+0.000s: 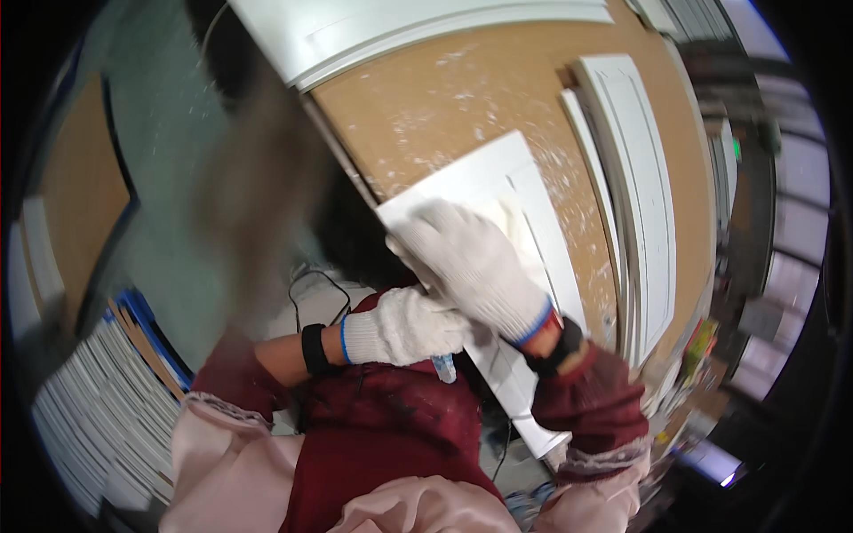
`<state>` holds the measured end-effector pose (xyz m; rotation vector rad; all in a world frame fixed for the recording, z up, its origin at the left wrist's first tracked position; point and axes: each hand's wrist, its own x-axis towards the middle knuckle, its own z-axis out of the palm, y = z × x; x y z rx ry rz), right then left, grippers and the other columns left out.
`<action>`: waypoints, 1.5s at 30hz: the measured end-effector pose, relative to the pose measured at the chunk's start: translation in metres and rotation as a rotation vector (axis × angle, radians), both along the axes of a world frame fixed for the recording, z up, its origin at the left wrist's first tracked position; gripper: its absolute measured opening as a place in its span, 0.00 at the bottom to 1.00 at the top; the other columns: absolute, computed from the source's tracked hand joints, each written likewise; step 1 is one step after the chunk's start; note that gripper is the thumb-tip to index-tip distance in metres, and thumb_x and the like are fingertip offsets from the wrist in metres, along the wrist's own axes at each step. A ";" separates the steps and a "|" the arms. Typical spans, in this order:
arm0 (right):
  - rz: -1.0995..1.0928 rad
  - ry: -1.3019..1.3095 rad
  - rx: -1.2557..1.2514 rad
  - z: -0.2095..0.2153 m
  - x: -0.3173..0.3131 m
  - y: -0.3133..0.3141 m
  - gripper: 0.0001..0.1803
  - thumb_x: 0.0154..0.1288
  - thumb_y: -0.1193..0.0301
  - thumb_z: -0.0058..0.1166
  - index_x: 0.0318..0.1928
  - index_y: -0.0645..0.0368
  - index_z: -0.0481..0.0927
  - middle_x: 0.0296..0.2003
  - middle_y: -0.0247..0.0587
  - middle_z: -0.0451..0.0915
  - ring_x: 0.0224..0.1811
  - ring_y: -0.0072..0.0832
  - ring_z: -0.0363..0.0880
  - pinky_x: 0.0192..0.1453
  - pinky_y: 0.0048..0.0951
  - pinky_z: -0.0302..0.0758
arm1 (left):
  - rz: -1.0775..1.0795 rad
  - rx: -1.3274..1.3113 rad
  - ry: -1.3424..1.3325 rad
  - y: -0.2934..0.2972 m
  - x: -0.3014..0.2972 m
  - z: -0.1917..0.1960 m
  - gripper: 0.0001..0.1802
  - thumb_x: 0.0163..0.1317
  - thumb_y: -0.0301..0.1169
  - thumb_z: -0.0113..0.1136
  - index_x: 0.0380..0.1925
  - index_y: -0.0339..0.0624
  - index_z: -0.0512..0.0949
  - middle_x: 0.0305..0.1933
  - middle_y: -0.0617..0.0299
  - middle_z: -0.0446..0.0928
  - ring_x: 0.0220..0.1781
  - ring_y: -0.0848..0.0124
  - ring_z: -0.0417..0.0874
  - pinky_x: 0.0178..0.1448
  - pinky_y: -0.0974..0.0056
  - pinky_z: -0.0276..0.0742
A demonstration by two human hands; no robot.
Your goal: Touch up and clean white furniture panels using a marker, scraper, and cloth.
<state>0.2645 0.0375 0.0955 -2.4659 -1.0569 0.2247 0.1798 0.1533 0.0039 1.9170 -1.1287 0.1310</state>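
Note:
Both my hands wear white knit gloves and meet over the near left edge of a white panel (498, 164) on the work table. My left hand (404, 327) is closed, and a small clear-and-blue piece (444, 367) pokes out below its fingers; its kind is not clear. Just above and to the right, my right hand (475, 266) lies over the panel with its fingers curled down toward the left hand. What the right fingers hold, if anything, is hidden. A cream-white cloth-like piece (515, 229) lies on the panel beside the right hand.
The brown table top (400, 115) carries white flecks. White grooved panels (644, 204) lie along its right side, and a larger white panel (426, 22) covers its far end. Stacked boards (98, 417) stand at lower left. A dark blurred shape (267, 178) fills the left of the table.

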 end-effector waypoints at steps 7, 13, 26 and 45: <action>-0.128 0.040 0.053 0.027 0.016 -0.035 0.17 0.66 0.62 0.53 0.50 0.60 0.76 0.42 0.51 0.78 0.42 0.46 0.80 0.46 0.41 0.77 | -0.048 -0.055 0.083 0.011 0.014 0.029 0.10 0.48 0.33 0.69 0.20 0.45 0.76 0.48 0.58 0.80 0.53 0.56 0.79 0.56 0.59 0.76; -1.093 0.236 0.322 0.102 -0.163 -0.170 0.26 0.66 0.63 0.59 0.60 0.62 0.73 0.47 0.47 0.80 0.51 0.35 0.80 0.57 0.34 0.77 | 0.033 -0.020 -0.015 0.022 0.010 0.053 0.19 0.37 0.21 0.73 0.28 0.45 0.72 0.44 0.58 0.81 0.46 0.55 0.82 0.47 0.56 0.79; -0.964 -0.169 0.157 -0.009 -0.207 -0.077 0.08 0.59 0.72 0.51 0.40 0.55 0.75 0.28 0.41 0.75 0.31 0.39 0.79 0.34 0.38 0.76 | -0.321 0.169 -0.151 -0.026 0.015 0.051 0.17 0.48 0.32 0.71 0.30 0.43 0.70 0.52 0.53 0.79 0.59 0.50 0.78 0.68 0.43 0.68; -1.774 0.109 -0.143 0.041 -0.391 -0.154 0.15 0.62 0.64 0.59 0.49 0.53 0.82 0.38 0.46 0.80 0.40 0.43 0.81 0.44 0.38 0.77 | -0.187 0.240 -0.167 -0.031 0.018 0.038 0.12 0.53 0.30 0.67 0.26 0.41 0.70 0.49 0.50 0.80 0.56 0.48 0.79 0.69 0.40 0.67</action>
